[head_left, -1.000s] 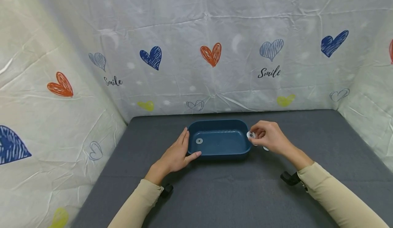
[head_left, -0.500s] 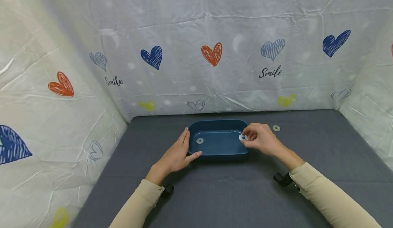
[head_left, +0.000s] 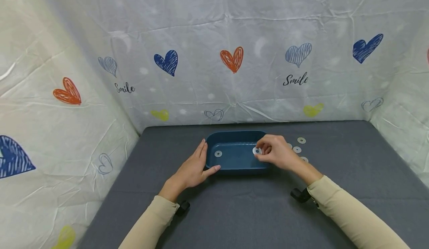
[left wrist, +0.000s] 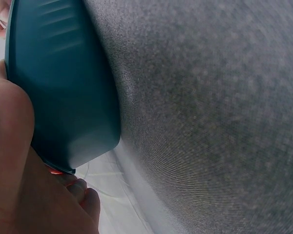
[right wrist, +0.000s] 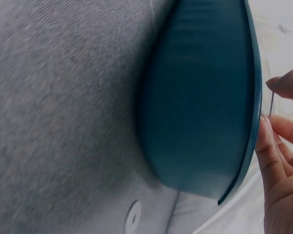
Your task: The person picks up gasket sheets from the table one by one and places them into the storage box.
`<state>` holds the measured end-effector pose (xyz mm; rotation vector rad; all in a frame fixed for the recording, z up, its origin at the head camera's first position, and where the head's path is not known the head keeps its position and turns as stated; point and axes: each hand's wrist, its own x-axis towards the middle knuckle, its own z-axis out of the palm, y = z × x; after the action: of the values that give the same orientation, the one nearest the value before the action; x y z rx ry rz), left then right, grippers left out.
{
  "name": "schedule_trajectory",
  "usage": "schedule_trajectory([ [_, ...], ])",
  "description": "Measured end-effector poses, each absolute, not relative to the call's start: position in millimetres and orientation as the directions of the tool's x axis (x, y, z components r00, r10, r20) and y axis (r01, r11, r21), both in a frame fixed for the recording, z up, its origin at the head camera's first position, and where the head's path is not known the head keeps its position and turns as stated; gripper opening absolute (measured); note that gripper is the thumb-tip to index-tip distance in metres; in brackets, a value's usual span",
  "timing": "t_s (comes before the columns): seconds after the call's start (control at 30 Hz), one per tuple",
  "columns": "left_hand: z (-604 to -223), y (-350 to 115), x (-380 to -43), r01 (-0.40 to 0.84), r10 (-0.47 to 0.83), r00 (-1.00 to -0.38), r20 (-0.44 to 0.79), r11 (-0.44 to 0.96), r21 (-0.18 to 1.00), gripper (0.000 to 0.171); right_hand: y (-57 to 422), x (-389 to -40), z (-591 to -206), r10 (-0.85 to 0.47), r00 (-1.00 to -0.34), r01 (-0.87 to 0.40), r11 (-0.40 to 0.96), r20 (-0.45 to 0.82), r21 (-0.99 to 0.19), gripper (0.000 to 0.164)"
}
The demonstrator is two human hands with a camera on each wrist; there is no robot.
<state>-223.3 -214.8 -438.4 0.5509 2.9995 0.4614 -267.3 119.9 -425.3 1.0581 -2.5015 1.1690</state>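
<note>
A blue rectangular container (head_left: 238, 169) with rounded corners sits on the grey cloth. My left hand (head_left: 191, 167) lies against its left end, fingers straight along the side and thumb over the front rim. Between thumb and fingertips, my right hand (head_left: 276, 152) pinches a flat metal washer (head_left: 257, 151) above the container's right part. The right wrist view shows that washer (right wrist: 272, 103) edge-on, just beyond the rim. One other washer (head_left: 218, 154) lies inside the container near the left end.
Several loose washers lie on the cloth right of the container, among them a far one (head_left: 301, 140) and a middle one (head_left: 297, 149); some are partly behind the right hand. A white curtain (head_left: 187, 89) with printed hearts stands behind the table.
My right hand has moved left with the washer, from the container's right rim to over its inside. Loose washers on the cloth have come into view behind it. The left hand stays put.
</note>
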Motion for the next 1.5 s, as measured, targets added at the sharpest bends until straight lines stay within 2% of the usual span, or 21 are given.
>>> schedule_trajectory([
  [1.5,-438,-215,-223,0.319,0.342,-0.939,-0.024,0.897,0.307,0.106,29,-284,-435,-0.616,-0.679,-0.711,0.418,0.399,-0.566,0.018],
])
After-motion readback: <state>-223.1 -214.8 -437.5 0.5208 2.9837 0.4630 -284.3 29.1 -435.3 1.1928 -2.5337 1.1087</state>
